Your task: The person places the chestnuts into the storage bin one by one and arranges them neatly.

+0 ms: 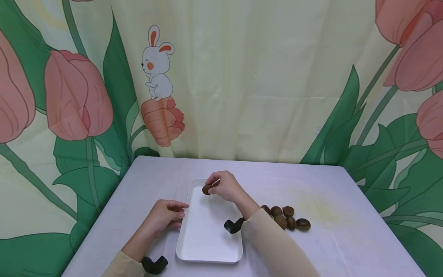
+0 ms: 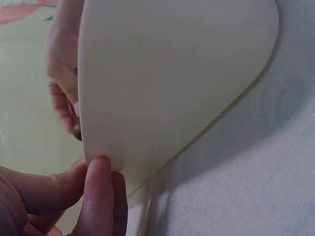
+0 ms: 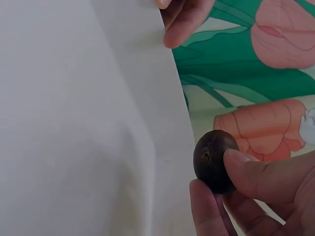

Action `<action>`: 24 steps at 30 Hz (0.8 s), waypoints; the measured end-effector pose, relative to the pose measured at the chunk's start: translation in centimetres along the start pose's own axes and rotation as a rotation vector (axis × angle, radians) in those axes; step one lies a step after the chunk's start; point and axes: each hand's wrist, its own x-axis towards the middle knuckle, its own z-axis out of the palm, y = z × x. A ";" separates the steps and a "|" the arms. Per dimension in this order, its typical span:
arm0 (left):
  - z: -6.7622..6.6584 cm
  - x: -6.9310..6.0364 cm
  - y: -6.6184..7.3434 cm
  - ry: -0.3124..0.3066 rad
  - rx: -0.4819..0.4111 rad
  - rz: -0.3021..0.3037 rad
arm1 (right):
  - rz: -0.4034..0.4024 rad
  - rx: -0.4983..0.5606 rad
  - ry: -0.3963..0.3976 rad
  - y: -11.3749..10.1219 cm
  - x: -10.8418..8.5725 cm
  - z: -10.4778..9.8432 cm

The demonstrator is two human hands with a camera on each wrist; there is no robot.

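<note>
Right hand, head view: the right hand has a brown chestnut pinched between thumb and fingers, out over the far end of the tray, toward its left side.
Left hand, head view: the left hand is at the tray's left edge, fingertips on the rim.
Tray, head view: white, shallow, lying lengthwise away from the person on a pale tablecloth.
Other chestnuts, head view: a little cluster of other chestnuts sits right of the tray, partly behind the beige right sleeve.
Curtain, head view: the curtain behind has big pink tulips and a white rabbit on a carrot.
Left hand, left wrist view: thumb and finger take hold of the rim at the wall; the right hand shows beyond.
Chestnut, right wrist view: dark, glossy, with a pale mark facing us, held by the thumb and fingertips near the rim; I can't tell whether it touches the tray.
</note>
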 end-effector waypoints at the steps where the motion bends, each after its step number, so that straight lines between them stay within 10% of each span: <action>1: 0.0 0.0 0.0 -0.002 -0.002 0.002 | 0.012 -0.002 0.002 0.0 0.2 0.2; 24: -0.1 -0.2 0.2 -0.008 -0.014 -0.007 | 0.114 -0.103 0.035 1.0 1.7 3.0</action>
